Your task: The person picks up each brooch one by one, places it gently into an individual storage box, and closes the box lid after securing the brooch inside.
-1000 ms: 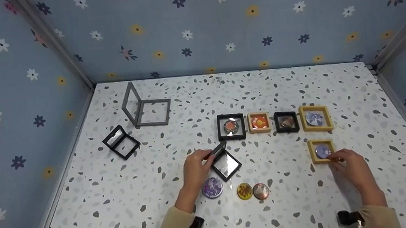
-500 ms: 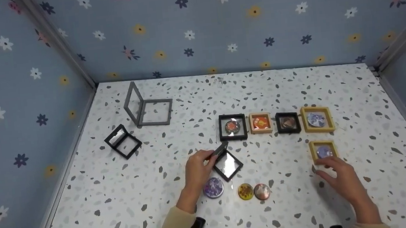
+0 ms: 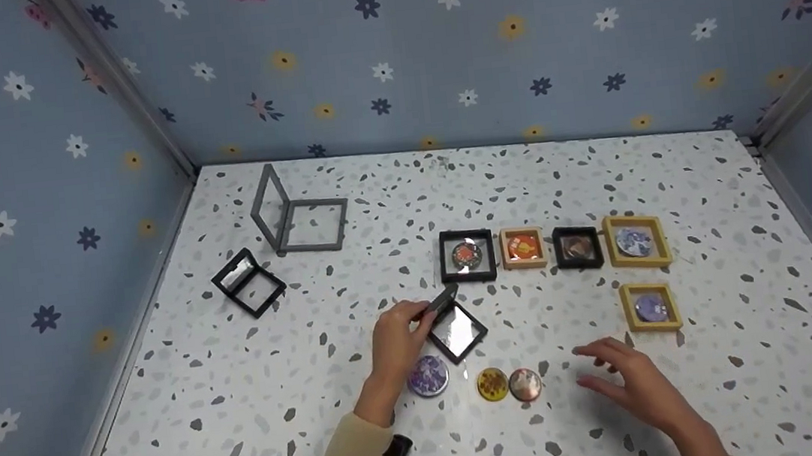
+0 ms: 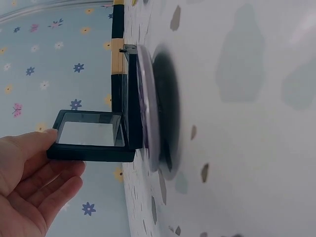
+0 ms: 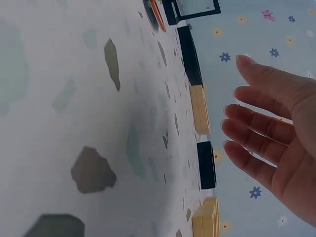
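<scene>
My left hand [image 3: 393, 339] pinches the raised lid [image 3: 442, 300] of a small black display frame [image 3: 456, 331], which stands hinged apart on the table. In the left wrist view, thumb and fingers hold the lid [image 4: 91, 154] at its outer edge. A purple round badge [image 3: 428, 376] lies just in front of this frame. To its right are a yellow badge [image 3: 493, 384] and a reddish-grey badge [image 3: 525, 385], side by side. My right hand [image 3: 638, 388] is above the table right of these badges, holding nothing, its fingers apart and loosely bent.
Behind the hands runs a row of frames with badges inside: black [image 3: 467, 255], light orange [image 3: 523, 247], black [image 3: 578, 248] and yellow [image 3: 637, 240]. A smaller yellow frame [image 3: 650, 307] holds a purple badge. Unfolded grey [image 3: 316, 224] and black [image 3: 256, 290] frames stand at left.
The right hand has let go of the smaller yellow frame and moved left and toward the front edge. The left hand keeps its pinch on the black frame's lid.
</scene>
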`<control>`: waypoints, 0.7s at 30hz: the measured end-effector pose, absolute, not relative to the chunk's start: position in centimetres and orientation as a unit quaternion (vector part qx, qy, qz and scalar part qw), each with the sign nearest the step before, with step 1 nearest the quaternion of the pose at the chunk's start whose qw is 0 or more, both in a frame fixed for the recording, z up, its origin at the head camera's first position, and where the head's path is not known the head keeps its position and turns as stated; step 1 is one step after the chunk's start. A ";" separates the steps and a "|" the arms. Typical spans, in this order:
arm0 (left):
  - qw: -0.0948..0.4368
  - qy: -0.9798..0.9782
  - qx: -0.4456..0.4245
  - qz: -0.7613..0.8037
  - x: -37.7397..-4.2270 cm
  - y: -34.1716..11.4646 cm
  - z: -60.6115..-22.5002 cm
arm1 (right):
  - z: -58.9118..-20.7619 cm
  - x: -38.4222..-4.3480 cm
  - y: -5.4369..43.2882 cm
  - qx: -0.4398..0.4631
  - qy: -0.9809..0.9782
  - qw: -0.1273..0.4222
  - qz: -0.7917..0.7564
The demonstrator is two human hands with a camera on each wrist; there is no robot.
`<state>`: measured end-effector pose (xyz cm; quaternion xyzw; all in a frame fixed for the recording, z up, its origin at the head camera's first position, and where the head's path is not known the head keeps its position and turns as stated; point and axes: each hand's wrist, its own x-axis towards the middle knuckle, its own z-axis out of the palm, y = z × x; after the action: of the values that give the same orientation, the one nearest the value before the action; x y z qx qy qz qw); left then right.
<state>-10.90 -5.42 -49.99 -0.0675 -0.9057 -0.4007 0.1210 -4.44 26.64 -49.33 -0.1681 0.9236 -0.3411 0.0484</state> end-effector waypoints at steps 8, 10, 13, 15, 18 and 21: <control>0.117 -0.904 -0.069 -0.406 -10.9 -5.5 -50.0 | -49.9 -3.4 24.4 -0.215 0.918 0.110 -0.316; 0.115 -0.904 -0.069 -0.405 -10.8 -5.5 -50.0 | -50.1 -3.1 24.1 -0.237 0.917 0.109 -0.303; 0.118 -0.904 -0.071 -0.404 -10.8 -5.5 -50.0 | -50.3 -2.9 23.6 -0.264 0.913 0.105 -0.291; 0.123 -0.903 -0.074 -0.405 -10.9 -5.5 -50.1 | -50.5 -2.9 23.3 -0.273 0.913 0.108 -0.284; 0.131 -0.902 -0.077 -0.404 -10.9 -5.5 -50.1 | -50.7 -2.8 22.8 -0.279 0.912 0.119 -0.274; 0.128 -0.903 -0.075 -0.403 -10.8 -5.5 -50.2 | -51.0 -2.8 22.4 -0.278 0.912 0.140 -0.267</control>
<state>-10.82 -5.47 -50.18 -0.0749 -0.9030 -0.4032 0.1277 -2.77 22.42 -50.96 -0.2785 0.9120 -0.2669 0.1398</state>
